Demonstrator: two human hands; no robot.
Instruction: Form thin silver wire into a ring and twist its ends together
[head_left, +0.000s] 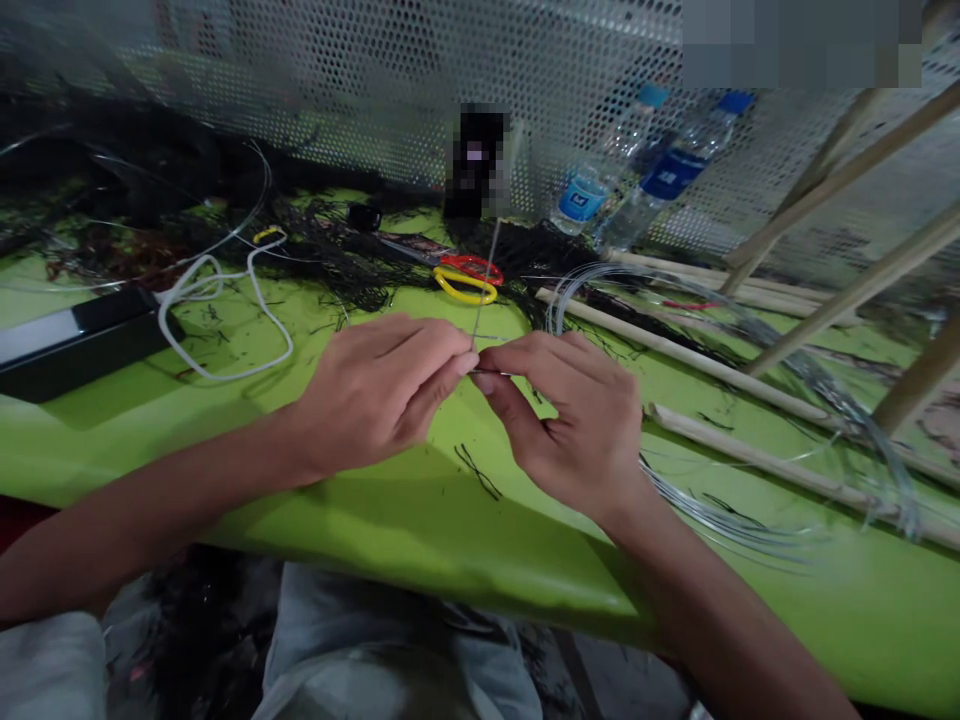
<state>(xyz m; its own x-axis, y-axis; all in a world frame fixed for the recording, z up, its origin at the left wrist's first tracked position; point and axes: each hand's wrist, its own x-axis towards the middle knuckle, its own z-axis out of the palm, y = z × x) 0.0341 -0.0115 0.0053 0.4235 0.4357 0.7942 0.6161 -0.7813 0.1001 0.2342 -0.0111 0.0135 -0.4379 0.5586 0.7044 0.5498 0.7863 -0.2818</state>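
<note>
My left hand (386, 385) and my right hand (574, 410) meet fingertip to fingertip above the green tabletop (420, 540). A thin grey wire (486, 285) rises from the pinch of my left thumb and forefinger. My right thumb and forefinger are closed on a short, level piece of wire (491, 373) at the same spot. Whether both pieces are one bent wire is hidden by the fingertips. Just beyond lie scissors (466, 288) with red and yellow handles. A few black strands (478, 472) lie on the table below my hands.
Coiled clear strands (814, 375) and wooden sticks (697, 355) spread over the right side. Two water bottles (585, 190) lean on a perforated panel (337, 90). At left are a black box (75, 340), a white cord (225, 375) and black fibre (135, 190).
</note>
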